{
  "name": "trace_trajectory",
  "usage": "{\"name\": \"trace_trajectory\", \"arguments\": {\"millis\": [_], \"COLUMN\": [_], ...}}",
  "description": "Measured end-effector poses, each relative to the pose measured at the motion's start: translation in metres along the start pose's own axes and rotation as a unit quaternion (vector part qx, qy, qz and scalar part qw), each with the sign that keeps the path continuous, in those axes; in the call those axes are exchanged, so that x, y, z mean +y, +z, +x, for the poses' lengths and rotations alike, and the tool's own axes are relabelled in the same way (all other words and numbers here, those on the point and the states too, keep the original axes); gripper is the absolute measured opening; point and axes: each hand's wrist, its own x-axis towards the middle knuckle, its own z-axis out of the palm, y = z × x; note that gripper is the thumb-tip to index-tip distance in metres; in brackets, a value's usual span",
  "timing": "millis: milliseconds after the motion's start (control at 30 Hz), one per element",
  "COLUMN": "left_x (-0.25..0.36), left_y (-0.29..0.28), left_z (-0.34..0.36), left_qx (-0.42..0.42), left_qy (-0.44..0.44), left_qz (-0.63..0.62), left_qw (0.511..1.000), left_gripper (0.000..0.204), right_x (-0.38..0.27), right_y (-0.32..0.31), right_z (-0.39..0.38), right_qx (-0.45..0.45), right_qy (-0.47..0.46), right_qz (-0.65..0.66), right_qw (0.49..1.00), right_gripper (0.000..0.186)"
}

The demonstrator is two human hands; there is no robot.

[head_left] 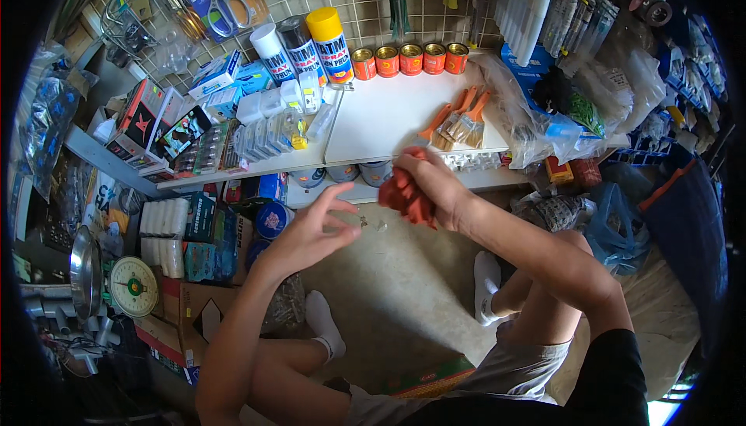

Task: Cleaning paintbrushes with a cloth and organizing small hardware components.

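Observation:
A crumpled red cloth [407,193] is bunched in my right hand [432,185], held just in front of the white shelf's edge. To its left, my left hand [317,228] hangs in the air with fingers curved and apart, holding nothing. Beyond my right hand, several paint brushes [458,121] with orange handles lie on the white shelf [388,119]. Along the back of that shelf stands a row of several small red tins [411,61] with gold lids. Three spray cans, including one with a yellow cap [329,45], stand left of the tins.
Boxes and clear plastic packs [268,135] crowd the shelf's left part. Plastic bags [521,107] bulge at its right end. A dial scale [132,286] stands low on the left. Wire mesh [350,10] with hanging goods rises behind. Below is a concrete floor [388,271].

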Motion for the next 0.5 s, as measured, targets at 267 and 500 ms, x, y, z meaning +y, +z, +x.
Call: {"name": "trace_trajectory", "arguments": {"millis": [267,500], "left_x": [-0.014,-0.005], "left_y": [0.007,0.012], "left_z": [0.028,0.024], "left_qx": [-0.117,0.097], "left_qy": [-0.046,-0.004], "left_qz": [0.01,-0.199], "left_qw": [0.992,0.975], "left_gripper": [0.043,0.043], "right_x": [-0.01,-0.028], "right_y": [0.007,-0.025], "right_z": [-0.013,-0.005], "right_qx": [-0.166,-0.121], "right_qy": [-0.091,0.05], "right_qz": [-0.134,-0.289], "right_qw": [0.973,0.948], "right_gripper": [0.056,0.054]}}
